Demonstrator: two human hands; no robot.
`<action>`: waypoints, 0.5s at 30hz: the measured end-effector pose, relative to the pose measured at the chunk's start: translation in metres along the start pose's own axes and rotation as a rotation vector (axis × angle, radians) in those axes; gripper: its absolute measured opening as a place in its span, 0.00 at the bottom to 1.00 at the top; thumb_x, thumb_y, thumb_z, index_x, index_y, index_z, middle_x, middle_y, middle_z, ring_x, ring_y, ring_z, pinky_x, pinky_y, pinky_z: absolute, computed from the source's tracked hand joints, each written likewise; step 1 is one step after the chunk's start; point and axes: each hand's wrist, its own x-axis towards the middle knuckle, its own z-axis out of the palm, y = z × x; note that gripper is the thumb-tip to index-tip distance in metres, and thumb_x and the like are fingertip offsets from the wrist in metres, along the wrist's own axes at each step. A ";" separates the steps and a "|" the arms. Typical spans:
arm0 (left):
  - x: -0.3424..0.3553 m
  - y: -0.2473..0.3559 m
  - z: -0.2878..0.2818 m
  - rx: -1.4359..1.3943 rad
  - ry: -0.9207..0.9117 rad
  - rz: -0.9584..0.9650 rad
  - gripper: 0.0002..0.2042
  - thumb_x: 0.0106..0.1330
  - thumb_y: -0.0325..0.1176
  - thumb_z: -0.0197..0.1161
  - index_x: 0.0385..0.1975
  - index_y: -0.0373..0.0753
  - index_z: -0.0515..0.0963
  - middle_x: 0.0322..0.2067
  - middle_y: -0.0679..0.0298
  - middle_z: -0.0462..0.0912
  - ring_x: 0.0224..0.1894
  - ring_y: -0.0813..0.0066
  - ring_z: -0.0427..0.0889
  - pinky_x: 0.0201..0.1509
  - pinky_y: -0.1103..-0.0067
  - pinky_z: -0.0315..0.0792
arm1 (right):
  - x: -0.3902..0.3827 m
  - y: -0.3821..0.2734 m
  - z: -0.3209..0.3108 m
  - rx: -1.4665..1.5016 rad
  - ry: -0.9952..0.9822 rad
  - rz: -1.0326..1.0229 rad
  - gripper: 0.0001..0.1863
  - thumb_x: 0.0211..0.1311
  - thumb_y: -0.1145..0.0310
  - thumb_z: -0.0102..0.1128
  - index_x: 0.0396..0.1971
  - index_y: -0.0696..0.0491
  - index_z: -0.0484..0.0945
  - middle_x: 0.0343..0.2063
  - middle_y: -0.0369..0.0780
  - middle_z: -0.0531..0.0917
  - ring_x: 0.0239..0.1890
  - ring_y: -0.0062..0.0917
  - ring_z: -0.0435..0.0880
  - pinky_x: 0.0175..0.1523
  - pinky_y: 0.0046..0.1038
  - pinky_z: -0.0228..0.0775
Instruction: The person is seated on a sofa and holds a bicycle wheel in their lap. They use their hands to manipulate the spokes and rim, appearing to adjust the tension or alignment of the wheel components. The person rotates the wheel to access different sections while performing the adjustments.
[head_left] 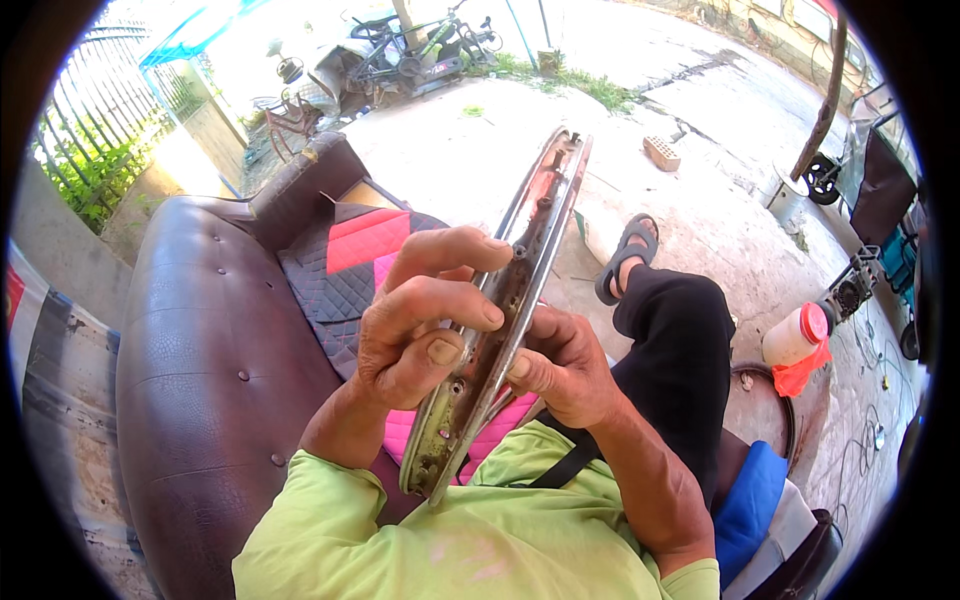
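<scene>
A rusty chromed wheel rim (pixel 530 240) is held upright over my lap, seen nearly edge-on, its inner channel and spoke holes facing up. My left hand (pixel 420 330) grips the rim from the left, with bent fingertips along its upper edge and the thumb low on the near side. My right hand (pixel 570 370) holds it from the right, thumb pressed against the side and fingers partly hidden behind the metal. Pink and grey quilted padding (pixel 360 245) lies on the sofa beneath.
A brown sofa (pixel 200 330), my sandalled foot (pixel 630 250), a brick (pixel 661 153), a red-lidded jar (pixel 785 340), a tyre (pixel 783 390) and wire coils (pixel 868 430) surround me. Bicycles (pixel 410 55) stand behind, wheeled equipment (pixel 880 230) on the right.
</scene>
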 end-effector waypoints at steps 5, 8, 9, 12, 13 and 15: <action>0.001 -0.004 -0.005 0.018 -0.041 0.044 0.14 0.73 0.40 0.54 0.43 0.35 0.80 0.59 0.46 0.70 0.57 0.64 0.72 0.58 0.68 0.67 | -0.001 -0.001 0.000 -0.012 0.006 0.018 0.14 0.68 0.61 0.66 0.40 0.58 0.80 0.26 0.30 0.76 0.25 0.10 0.71 0.28 0.18 0.62; 0.001 -0.005 -0.004 0.015 -0.037 0.043 0.14 0.74 0.40 0.54 0.44 0.35 0.79 0.60 0.46 0.69 0.56 0.64 0.72 0.58 0.68 0.67 | 0.000 -0.001 0.002 -0.012 0.014 -0.007 0.15 0.68 0.60 0.67 0.41 0.58 0.80 0.25 0.30 0.76 0.24 0.10 0.71 0.28 0.18 0.62; 0.001 -0.005 -0.004 0.016 -0.036 0.048 0.14 0.74 0.40 0.54 0.44 0.35 0.79 0.60 0.46 0.69 0.56 0.64 0.72 0.58 0.68 0.67 | 0.000 -0.001 0.002 -0.016 0.015 0.003 0.15 0.68 0.60 0.66 0.41 0.58 0.80 0.24 0.30 0.76 0.24 0.10 0.71 0.27 0.18 0.62; 0.001 -0.006 -0.004 0.016 -0.031 0.063 0.14 0.74 0.40 0.54 0.44 0.35 0.79 0.60 0.46 0.69 0.56 0.64 0.72 0.58 0.68 0.67 | -0.001 -0.002 0.002 -0.041 0.019 0.019 0.15 0.69 0.59 0.66 0.41 0.58 0.81 0.24 0.30 0.76 0.23 0.10 0.71 0.27 0.18 0.62; 0.002 -0.006 -0.004 0.013 -0.030 0.070 0.14 0.74 0.40 0.53 0.43 0.35 0.79 0.59 0.46 0.69 0.56 0.64 0.73 0.59 0.68 0.67 | -0.001 -0.001 0.002 -0.059 0.023 0.016 0.15 0.69 0.59 0.65 0.40 0.58 0.81 0.23 0.30 0.76 0.22 0.10 0.71 0.27 0.17 0.62; 0.001 -0.007 -0.005 0.001 -0.022 0.071 0.14 0.74 0.40 0.53 0.43 0.35 0.79 0.59 0.46 0.69 0.56 0.64 0.73 0.59 0.68 0.67 | -0.001 -0.002 0.003 -0.090 0.037 0.025 0.15 0.69 0.59 0.65 0.39 0.58 0.82 0.23 0.30 0.75 0.22 0.10 0.70 0.26 0.18 0.62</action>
